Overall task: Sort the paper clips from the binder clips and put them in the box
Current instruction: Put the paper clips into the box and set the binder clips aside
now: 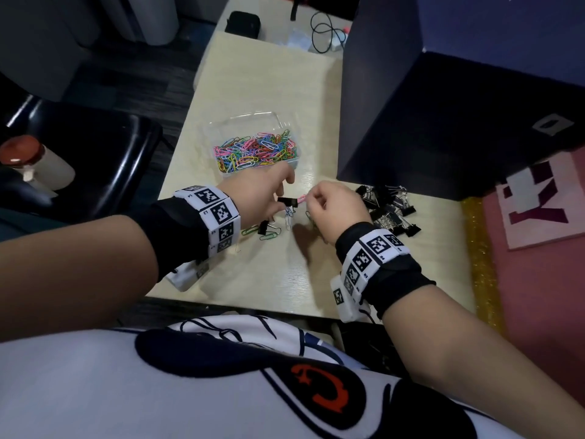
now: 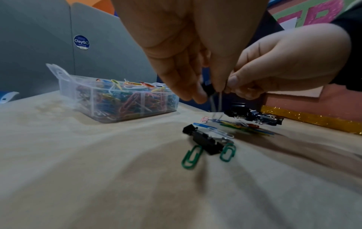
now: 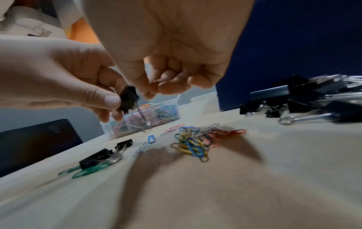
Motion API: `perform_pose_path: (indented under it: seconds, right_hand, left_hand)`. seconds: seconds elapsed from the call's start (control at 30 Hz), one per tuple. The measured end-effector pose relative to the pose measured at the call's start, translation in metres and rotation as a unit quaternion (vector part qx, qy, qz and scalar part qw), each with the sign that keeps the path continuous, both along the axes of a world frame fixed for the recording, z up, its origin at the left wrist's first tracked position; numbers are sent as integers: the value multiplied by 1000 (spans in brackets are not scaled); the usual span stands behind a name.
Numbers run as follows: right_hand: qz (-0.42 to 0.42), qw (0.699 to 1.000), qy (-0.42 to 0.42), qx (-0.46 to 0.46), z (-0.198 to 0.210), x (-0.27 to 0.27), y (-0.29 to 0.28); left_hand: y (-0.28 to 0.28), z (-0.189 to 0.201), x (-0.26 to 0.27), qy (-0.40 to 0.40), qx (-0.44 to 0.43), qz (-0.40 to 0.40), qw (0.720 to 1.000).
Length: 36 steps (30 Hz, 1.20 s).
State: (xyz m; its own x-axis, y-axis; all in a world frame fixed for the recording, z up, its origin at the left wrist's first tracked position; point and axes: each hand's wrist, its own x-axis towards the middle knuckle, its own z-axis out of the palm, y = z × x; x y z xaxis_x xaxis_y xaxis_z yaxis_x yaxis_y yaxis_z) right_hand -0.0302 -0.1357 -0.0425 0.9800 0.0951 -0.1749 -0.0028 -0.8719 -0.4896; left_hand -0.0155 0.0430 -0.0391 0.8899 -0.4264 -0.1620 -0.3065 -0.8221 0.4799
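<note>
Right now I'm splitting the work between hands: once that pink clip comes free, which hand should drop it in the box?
Probably right: the right hand pinches the pink paper clip; the left hand holds the binder clip, though nearer the box.

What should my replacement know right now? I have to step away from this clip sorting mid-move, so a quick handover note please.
Left hand pinches a black binder clip above the table. Right hand pinches a pink paper clip that seems hooked to it.
Clear box sits behind the hands, already full of coloured paper clips.
Binder clip pile lies to the right.
Left to do: separate the held pair, box the pink clip, then sort the loose paper clips and two binder clips near the hands.
</note>
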Motion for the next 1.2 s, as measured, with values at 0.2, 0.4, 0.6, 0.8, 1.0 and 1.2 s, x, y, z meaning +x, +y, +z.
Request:
perform_pose_path:
  seconds: [0.2, 0.4, 0.6, 0.8, 1.0, 1.2]
  right_hand:
    - [-4, 999, 51, -1, -4, -1, -2]
    - [69, 987, 42, -137, -7, -3, 15]
    - [102, 973, 64, -199, -12, -4, 23]
    - [58, 988, 61, -129, -11, -7, 20]
    - [-161, 986, -23, 35, 1, 4, -10]
    - [-186, 980, -71, -7, -2, 5, -22]
  left_hand:
    - [-5, -4, 5, -25, 70, -21, 997]
    - [-2, -7, -4, 17, 167, -36, 985]
    - [1, -14, -16, 45, 228, -95, 968]
    - [-2, -14, -15, 37, 204, -97, 974]
    - [-3, -9, -2, 62, 125, -71, 988]
    - [0, -2, 3, 37, 101, -45, 993]
